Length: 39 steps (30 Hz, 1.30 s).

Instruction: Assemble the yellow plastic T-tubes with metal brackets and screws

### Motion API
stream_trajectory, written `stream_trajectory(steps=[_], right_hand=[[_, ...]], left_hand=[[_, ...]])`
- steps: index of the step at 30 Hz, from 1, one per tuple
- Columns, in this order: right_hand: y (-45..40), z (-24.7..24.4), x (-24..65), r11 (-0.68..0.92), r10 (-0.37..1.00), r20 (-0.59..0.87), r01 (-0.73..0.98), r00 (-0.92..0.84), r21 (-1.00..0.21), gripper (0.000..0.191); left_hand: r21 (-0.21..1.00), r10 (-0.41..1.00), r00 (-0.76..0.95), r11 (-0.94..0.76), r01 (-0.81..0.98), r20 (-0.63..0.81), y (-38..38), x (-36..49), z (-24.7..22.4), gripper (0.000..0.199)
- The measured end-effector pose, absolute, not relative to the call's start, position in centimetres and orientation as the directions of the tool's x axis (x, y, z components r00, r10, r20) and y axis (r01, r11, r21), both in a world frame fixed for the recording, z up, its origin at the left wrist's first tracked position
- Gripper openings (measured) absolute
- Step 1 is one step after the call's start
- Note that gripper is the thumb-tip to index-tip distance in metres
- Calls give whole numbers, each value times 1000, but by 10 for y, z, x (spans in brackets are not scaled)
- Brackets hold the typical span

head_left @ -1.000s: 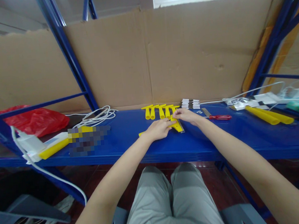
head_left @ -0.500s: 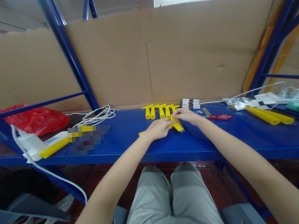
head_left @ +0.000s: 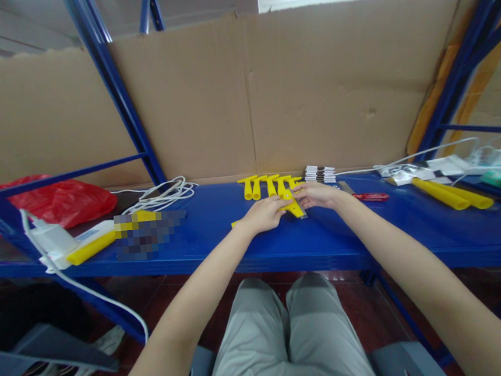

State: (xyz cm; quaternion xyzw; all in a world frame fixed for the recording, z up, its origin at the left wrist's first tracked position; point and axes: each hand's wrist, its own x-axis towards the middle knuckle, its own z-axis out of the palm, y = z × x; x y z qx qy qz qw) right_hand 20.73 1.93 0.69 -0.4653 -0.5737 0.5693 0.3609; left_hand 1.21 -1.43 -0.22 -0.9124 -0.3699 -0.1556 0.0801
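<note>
My left hand (head_left: 265,215) is closed round the handle of a yellow scraper (head_left: 295,208) at the middle of the blue table (head_left: 211,238). A metal blade shows along the scraper's right side. My right hand (head_left: 316,195) touches that blade side, its fingers bent round the edge. Behind the hands stand several yellow T-shaped handles (head_left: 271,187) in a row. Stacked small white and black pieces (head_left: 319,174) lie behind my right hand. To its right rests a red screwdriver (head_left: 372,197).
Two yellow tubes (head_left: 448,194) and silvery packets (head_left: 405,173) lie at the right. At the left are a red bag (head_left: 62,200), coiled white cable (head_left: 167,194), a white adapter (head_left: 53,237) and a yellow-handled item. Cardboard (head_left: 191,111) backs the table.
My right hand has moved slightly down along the scraper, and its fingers now lie at the blade side. The scraper has turned a little, showing more of its yellow head.
</note>
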Motion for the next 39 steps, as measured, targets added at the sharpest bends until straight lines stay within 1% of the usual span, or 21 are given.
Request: stream_trajectory(steps=[3,5,7,9,12,18,23,28,31,34,36,37,38,39], right_hand=[[17,7,209,-144,898,-193,150,-395,-978,13],[15,7,208,-160,867,-215,158,-449,-974,12],[12,8,205,-170,853,-231,169,-467,-971,11],[9,9,202,-174,867,-237,178,-439,-968,12],[8,10,197,-155,909,-206,164,-363,-974,13],[7,10,192,-147,926,-185,137,-328,-980,13],[10,7,194,-144,921,-183,136,-345,-980,11],[13,3,196,-125,919,-155,104,-363,-987,7],[11,6,195,-102,929,-120,70,-350,-992,5],[12,14,197,-55,953,-57,16,-296,-998,7],[15,19,205,7,981,2,20,-196,-1000,9],[18,21,211,46,993,39,63,-110,-997,9],[22,22,220,82,997,81,152,-10,-985,9],[25,22,230,109,985,144,292,98,-950,10]], left_hand=[[-12,656,671,-712,702,347,-14,11,-2,36],[-3,655,669,-714,701,353,-13,11,-2,33],[4,659,663,-710,704,355,-12,11,-2,31],[7,674,650,-696,718,350,-11,11,-3,30],[-4,711,614,-652,758,342,-11,12,-3,33],[-35,793,527,-544,838,306,-12,17,-2,52],[-71,798,541,-543,836,265,-10,20,-5,50],[-148,798,534,-514,845,280,-10,24,-7,48],[-173,801,522,-493,853,292,-8,28,-5,48],[-144,822,478,-456,878,309,-4,32,3,50],[-90,836,437,-433,897,331,0,34,11,48],[-53,839,415,-425,904,352,3,35,16,48],[-6,843,384,-412,911,377,6,36,21,47],[52,849,351,-402,914,394,9,36,26,46]])
